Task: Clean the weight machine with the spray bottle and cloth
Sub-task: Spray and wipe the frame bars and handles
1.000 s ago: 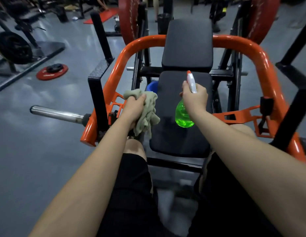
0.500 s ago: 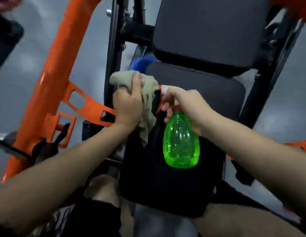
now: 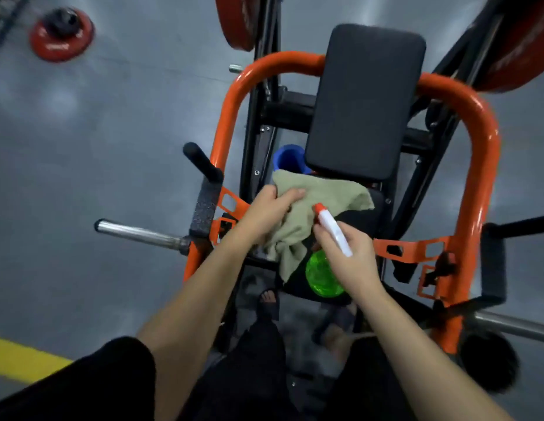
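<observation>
Seems early. Grips olive cloth (image 3: 322,196) in left hand (image 3: 269,215), draped over seat pad (image 3: 363,221) just beyond it; clasps green spray bottle (image 3: 324,279) in right hand (image 3: 351,262), nozzle toward cloth. Wiping probably mostly ahead.

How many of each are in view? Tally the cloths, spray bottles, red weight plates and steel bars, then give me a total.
cloth: 1
spray bottle: 1
red weight plates: 3
steel bars: 2
Total: 7
</observation>
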Tool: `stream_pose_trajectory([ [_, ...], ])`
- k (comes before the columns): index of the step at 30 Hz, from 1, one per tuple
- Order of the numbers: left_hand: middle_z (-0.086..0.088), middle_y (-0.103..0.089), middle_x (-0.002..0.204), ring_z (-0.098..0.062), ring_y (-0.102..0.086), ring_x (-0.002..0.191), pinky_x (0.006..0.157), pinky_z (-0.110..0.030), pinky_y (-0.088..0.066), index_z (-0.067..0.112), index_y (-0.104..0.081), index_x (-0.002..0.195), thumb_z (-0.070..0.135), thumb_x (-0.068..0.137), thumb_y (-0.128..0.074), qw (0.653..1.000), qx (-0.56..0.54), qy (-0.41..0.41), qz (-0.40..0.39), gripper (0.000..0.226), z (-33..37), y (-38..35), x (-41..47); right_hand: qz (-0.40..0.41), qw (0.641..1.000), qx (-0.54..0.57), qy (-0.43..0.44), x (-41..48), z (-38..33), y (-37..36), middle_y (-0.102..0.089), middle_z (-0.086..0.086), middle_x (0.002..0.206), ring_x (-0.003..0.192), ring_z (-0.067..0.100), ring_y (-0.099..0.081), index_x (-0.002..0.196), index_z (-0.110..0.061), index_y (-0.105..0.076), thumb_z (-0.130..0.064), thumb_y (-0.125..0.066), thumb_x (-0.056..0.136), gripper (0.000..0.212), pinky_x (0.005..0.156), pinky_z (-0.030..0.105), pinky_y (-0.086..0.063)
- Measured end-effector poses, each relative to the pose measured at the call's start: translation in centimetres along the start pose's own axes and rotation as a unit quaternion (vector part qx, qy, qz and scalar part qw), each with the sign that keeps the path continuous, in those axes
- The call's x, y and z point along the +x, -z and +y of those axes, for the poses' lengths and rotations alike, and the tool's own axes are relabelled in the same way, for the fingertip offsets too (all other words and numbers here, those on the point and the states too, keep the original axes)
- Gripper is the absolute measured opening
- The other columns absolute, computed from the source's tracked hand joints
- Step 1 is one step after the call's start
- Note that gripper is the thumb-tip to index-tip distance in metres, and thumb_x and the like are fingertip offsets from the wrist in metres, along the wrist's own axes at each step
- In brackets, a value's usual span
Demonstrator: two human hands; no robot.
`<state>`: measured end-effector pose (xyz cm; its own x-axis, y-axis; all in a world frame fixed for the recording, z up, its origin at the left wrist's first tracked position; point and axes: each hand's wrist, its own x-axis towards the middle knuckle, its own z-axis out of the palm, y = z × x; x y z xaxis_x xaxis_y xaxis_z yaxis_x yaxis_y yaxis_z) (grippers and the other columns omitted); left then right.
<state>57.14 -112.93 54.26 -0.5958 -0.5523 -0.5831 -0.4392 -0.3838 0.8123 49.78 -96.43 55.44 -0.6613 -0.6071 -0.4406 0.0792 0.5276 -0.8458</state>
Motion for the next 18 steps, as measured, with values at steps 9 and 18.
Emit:
stream_pose_trajectory([
  [9, -0.015, -0.068, 0.083, -0.024, -0.068, 0.069, 0.065, -0.033, -0.056, 0.004, -0.062, 0.103, 0.025, 0.085, -0.071, 0.966, -0.214, 0.005, 0.146, 0.030, 3.9, 13.2, -10.1, -0.021, 0.992, 0.009, 0.124, -4.2, -9.4, -3.1, -0.065, 0.022, 0.078, 0.065, 0.019, -0.058, 0.079, 0.004, -0.066, -0.026, -0.069, 0.096, 0.034, 0.062, 0.029, -0.045],
  [18, -0.009, -0.066, 0.076, -0.022, -0.064, 0.064, 0.055, -0.027, -0.051, 0.007, -0.065, 0.094, 0.032, 0.091, -0.055, 0.894, -0.265, -0.059, 0.356, 0.027, 3.3, 24.3, -20.8, -0.129, 0.970, 0.030, 0.202, -4.0, -14.5, -8.8, -0.065, 0.017, 0.071, 0.063, 0.008, -0.057, 0.079, -0.002, -0.070, -0.018, -0.068, 0.097, 0.024, 0.058, 0.016, -0.043],
])
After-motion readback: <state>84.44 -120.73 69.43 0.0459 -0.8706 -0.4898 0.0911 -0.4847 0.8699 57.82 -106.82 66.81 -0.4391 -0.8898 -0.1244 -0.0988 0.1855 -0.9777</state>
